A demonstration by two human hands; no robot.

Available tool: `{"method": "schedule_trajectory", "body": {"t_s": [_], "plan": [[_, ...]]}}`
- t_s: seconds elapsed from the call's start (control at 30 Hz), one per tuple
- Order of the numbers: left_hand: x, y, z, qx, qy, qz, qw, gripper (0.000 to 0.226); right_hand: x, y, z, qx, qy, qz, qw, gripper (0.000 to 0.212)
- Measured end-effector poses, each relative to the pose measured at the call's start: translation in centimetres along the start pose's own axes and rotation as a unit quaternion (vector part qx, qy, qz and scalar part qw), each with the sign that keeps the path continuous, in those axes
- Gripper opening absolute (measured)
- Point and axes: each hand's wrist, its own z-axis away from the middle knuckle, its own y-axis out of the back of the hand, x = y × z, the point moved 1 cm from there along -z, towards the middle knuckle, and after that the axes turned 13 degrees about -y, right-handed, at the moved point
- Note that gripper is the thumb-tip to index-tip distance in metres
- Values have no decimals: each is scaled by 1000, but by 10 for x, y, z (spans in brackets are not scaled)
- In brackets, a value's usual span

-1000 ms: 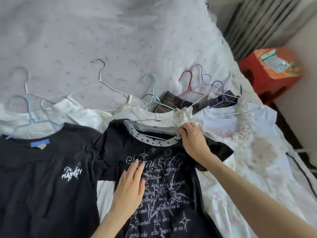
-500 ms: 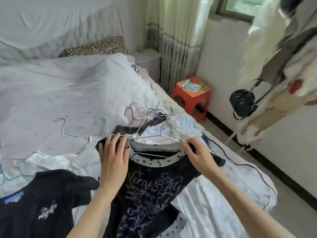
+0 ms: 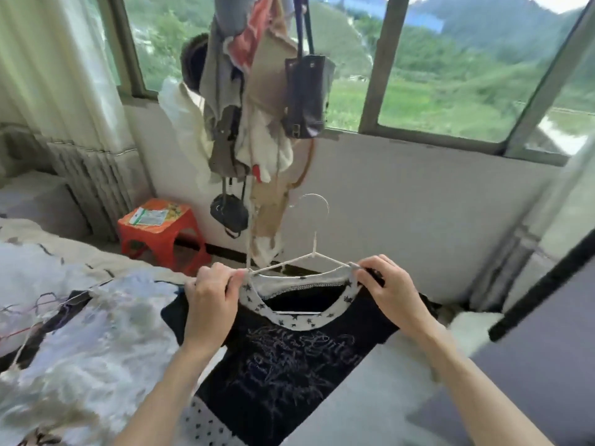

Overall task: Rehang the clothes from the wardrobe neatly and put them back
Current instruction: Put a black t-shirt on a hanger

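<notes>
Head view: we hold the black printed shirt [image 3: 289, 355] on its white wire hanger [image 3: 314, 252] up off the bed | left hand [image 3: 211, 304] and right hand [image 3: 391, 292] each pinch a shoulder at the collar | next, we judge: carry it to the wardrobe, not in view, hook free | hanging clutter of bags and clothes [image 3: 257, 123] ahead, red stool [image 3: 161, 228] by the bed [image 3: 42, 272]

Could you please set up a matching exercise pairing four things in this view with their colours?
Things:
1. T-shirt
2. wire hanger
3. plastic stool
4. hanging pouch

Colours:
A. red-orange
B. black all over
C. white
D. black with a star-print white collar

Pairs: 1-D, 2-C, 3-A, 4-B. The left hand and right hand grip the T-shirt at its shoulders.
</notes>
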Motion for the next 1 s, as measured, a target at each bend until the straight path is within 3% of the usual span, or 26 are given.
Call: {"method": "schedule_trajectory", "body": {"t_s": [0.17,0.3,0.4,0.5,0.63,0.77,0.9,1.0], "plan": [[105,-70,-24,-48,-79,118,989,42,74,102,47,111,-72,54,990,11],[182,-119,-30,-124,-91,216,964,29,114,169,96,217,-119,102,964,13],[245,-147,-43,-159,-112,284,939,26,133,214,130,305,-164,158,925,23],[305,-173,-50,-195,-138,339,910,22,154,250,165,373,-214,234,872,46],[374,-210,-48,-247,-192,389,866,25,168,278,214,457,-276,305,789,45],[427,-243,-33,-322,-264,415,809,28,173,287,263,463,-375,313,739,44],[476,-261,-14,-337,-326,409,783,23,170,294,310,417,-486,269,719,34],[517,-269,4,-371,-370,427,737,29,159,291,339,449,-539,270,660,30]]}}
